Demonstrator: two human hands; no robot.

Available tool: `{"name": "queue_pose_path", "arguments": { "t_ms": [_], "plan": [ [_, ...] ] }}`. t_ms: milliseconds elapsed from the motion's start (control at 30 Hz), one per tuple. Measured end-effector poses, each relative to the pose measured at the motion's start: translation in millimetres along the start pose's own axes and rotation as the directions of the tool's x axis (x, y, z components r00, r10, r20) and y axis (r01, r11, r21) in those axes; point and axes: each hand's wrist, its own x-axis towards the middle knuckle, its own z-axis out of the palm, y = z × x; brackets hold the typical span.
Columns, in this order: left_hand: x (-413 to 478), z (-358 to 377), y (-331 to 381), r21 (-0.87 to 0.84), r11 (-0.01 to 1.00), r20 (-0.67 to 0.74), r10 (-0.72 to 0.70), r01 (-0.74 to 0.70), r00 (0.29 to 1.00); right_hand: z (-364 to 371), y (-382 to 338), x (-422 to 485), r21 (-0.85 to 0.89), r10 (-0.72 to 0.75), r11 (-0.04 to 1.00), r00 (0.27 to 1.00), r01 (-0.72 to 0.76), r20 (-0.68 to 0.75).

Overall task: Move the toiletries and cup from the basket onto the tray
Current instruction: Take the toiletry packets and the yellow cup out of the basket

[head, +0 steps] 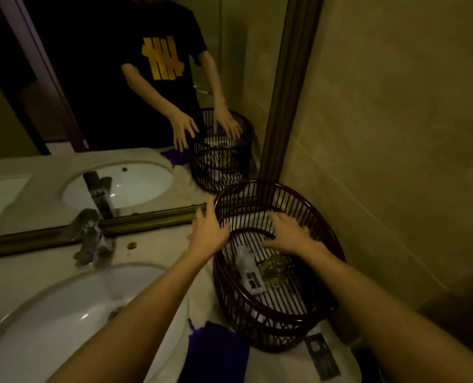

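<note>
A dark slatted basket (pixel 293 322) stands on the counter in the corner by the wall. Inside lie white toiletry packets (pixel 250 275) and a clear glass cup (pixel 274 268) on its side. My left hand (pixel 210 230) rests against the outside of the basket's left rim, fingers spread. My right hand (pixel 287 230) reaches down inside the basket, fingers spread above the packets, holding nothing that I can see. No tray is recognisable in this dim view.
A white sink (pixel 64 322) and a metal tap (pixel 91 239) lie to the left. A purple cloth (pixel 216 352) and a flat dark packet (pixel 322 355) lie in front of the basket. A mirror (pixel 119 92) lines the back, a tiled wall (pixel 395 134) the right.
</note>
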Motion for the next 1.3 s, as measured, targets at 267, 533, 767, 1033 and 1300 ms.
{"name": "queue_pose_path", "arguments": {
  "t_ms": [267,533,767,1033,1300],
  "plan": [
    [-9,2,6,-0.436,0.899,-0.004,0.048,-0.044,0.999,48,8,35,-0.15,0.073,0.988,0.979,-0.044,0.189],
    [-6,8,0,-0.379,0.926,-0.01,0.003,-0.007,1.0,95,-12,63,-0.428,-0.1,0.853,0.898,0.299,0.428],
    [-4,12,0,-0.365,0.931,-0.031,-0.006,-0.006,0.999,122,-13,71,-0.479,-0.195,0.775,0.878,0.411,0.438],
    [-9,5,6,-0.381,0.924,-0.028,0.003,-0.014,1.0,89,-5,79,-0.3,-0.151,0.909,0.899,0.29,0.412],
    [-15,-7,3,-0.655,0.756,0.057,0.042,0.006,0.998,-17,7,37,0.689,-0.114,0.725,0.988,0.011,0.104]
  ]
}}
